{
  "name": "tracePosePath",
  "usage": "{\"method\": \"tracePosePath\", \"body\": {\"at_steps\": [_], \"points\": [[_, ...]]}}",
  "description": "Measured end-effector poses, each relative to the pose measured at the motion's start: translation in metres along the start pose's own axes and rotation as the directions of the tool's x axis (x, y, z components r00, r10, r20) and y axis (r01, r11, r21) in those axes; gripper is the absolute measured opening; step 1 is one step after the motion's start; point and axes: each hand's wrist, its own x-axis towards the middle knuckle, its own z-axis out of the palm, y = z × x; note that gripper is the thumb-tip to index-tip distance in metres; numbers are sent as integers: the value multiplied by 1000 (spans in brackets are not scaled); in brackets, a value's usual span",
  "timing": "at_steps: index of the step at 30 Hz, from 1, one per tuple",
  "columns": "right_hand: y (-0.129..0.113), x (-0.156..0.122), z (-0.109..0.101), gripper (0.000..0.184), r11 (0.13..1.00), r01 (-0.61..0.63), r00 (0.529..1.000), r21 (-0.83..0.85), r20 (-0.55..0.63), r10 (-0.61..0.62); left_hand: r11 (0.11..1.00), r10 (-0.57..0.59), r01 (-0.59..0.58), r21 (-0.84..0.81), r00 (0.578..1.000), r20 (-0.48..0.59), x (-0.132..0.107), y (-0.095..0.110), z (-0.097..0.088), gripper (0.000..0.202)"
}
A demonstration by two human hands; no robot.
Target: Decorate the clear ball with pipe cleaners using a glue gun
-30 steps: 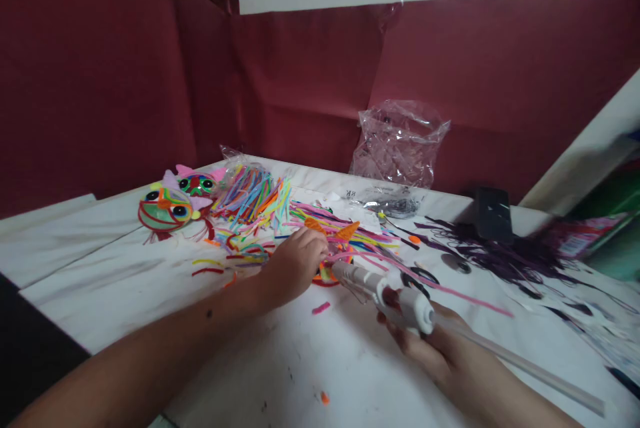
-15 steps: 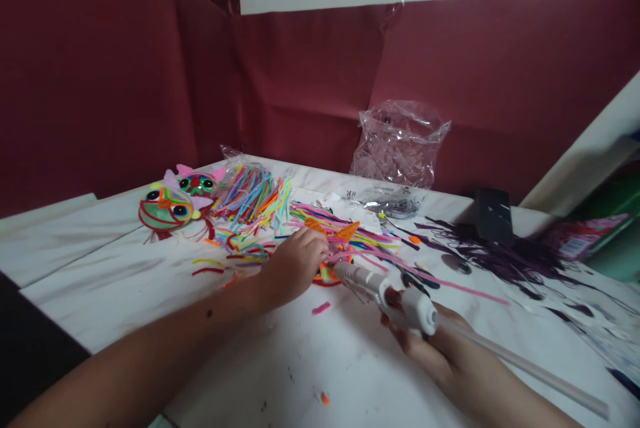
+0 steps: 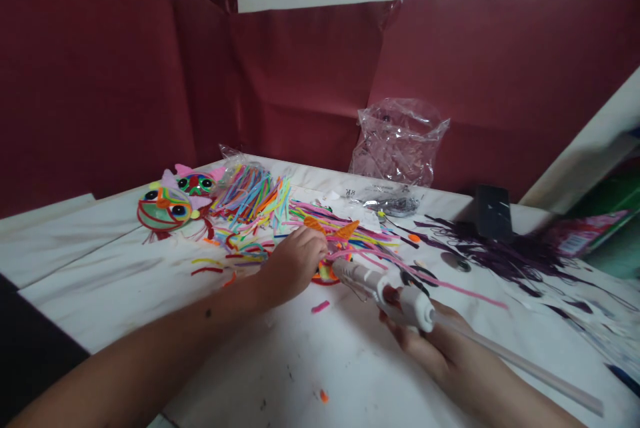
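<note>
Probably a craft workspace, white table (image 3: 125, 281) strewn with colourful strips (image 3: 250, 198), finished masks (image 3: 167, 209), maroon backdrop (image 3: 100, 68)

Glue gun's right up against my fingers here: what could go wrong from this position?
The glue gun nozzle sits close to the left hand pressing the colourful craft piece; hot glue may well burn fingertips. Loose strips crowd the piece and could stick to stray glue. The long glue stick juts back and may snag.

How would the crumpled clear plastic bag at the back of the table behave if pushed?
The clear plastic bag looks thin and crumpled, so probably floppy and very light. It stands loosely open, so a push would likely collapse or slide it.
</note>
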Motion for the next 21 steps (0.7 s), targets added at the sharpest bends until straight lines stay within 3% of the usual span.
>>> {"method": "tracePosePath", "body": {"at_steps": [14,21], "points": [[-2,1,-2,18,999,31,999,-9,27,-31,1000,0,0,-11,1000,-10,1,2,0,19],[-6,2,-2,19,1000,-14,1000,-8,19,15,1000,1,-1,-5,1000,-7,0,1,0,19]]}}
